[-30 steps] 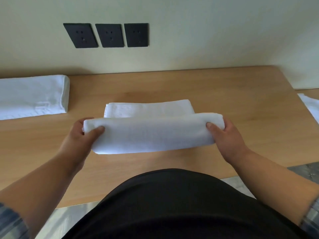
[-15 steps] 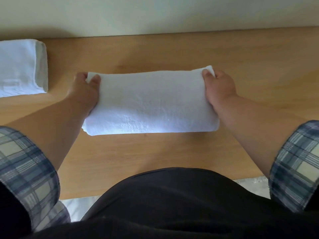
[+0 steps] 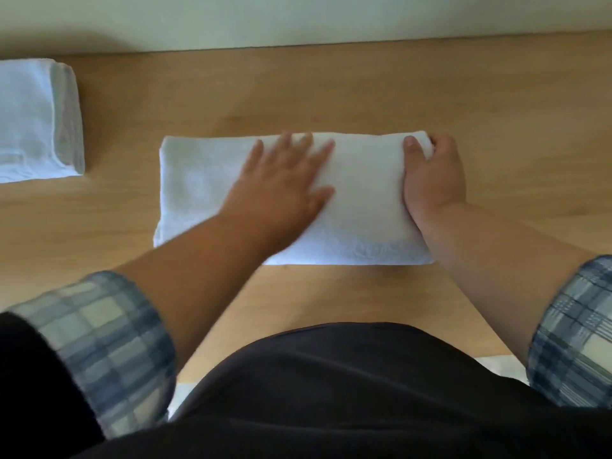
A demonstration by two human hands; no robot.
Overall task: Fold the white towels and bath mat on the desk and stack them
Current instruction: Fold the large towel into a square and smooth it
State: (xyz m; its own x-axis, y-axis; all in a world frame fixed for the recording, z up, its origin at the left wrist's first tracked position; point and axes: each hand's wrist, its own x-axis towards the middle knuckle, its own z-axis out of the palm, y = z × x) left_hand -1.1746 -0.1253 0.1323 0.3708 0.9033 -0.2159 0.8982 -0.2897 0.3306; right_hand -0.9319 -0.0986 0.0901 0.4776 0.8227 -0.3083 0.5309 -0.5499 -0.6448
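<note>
Towel (image 3: 361,210), folded into a thick white rectangle, is lying at the centre of the frame on the wooden desk (image 3: 331,91). The left hand (image 3: 284,187) is pressing flat on its middle, fingers straight and spread. The right hand (image 3: 430,180) is gripping its upper right corner, thumb on top, fingers curling round the edge. A second towel (image 3: 29,120), also folded, is sitting at the frame's left edge, well apart.
</note>
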